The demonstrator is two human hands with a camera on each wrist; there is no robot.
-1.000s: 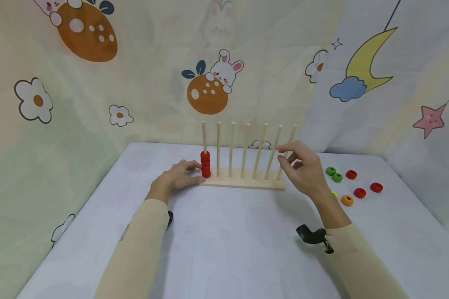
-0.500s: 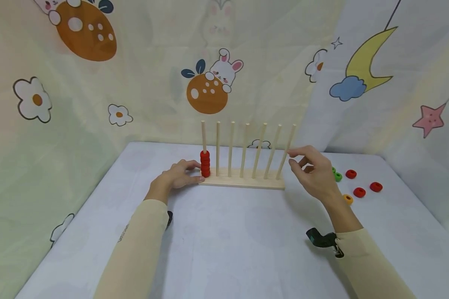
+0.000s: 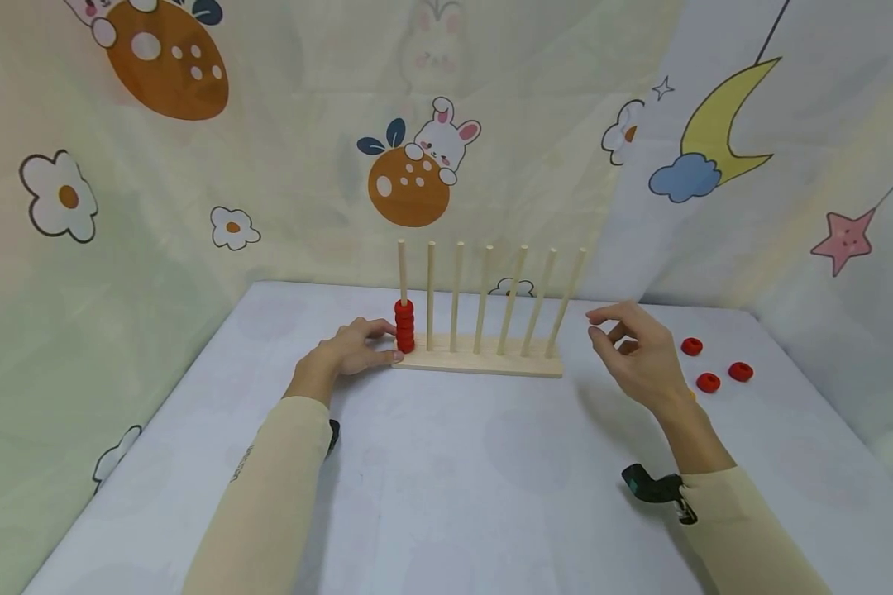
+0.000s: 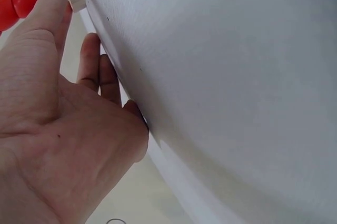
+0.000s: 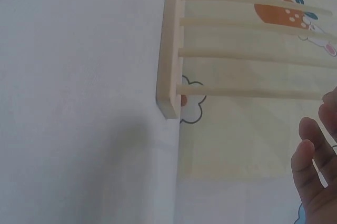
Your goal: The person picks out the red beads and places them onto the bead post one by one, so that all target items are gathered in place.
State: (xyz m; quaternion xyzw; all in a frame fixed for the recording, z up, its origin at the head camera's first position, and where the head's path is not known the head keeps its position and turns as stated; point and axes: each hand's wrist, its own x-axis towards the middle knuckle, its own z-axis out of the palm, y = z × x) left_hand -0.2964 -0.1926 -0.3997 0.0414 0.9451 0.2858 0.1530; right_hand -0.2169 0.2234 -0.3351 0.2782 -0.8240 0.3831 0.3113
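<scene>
A wooden peg rack (image 3: 484, 362) stands on the table, with several upright pegs along its flat base. Red beads (image 3: 405, 326) are stacked on its leftmost peg. My left hand (image 3: 346, 350) holds the left end of the base, thumb in front, right beside the red stack. In the left wrist view the thumb (image 4: 45, 16) lies against the end of the wood near the red beads. My right hand (image 3: 642, 355) hangs in the air to the right of the rack, fingers loosely bent and nothing between them. The right wrist view shows its fingertips (image 5: 303, 153) apart from the pegs.
To the right of my right hand lie loose red beads (image 3: 741, 372) on the white table (image 3: 446, 487). An orange bead is mostly hidden behind that wrist. A printed cloth (image 3: 298, 165) hangs behind the table.
My right hand has moved right, away from the rightmost pegs, and now covers the green beads and most of the orange one. The left hand, rack and red stack stay as they were.
</scene>
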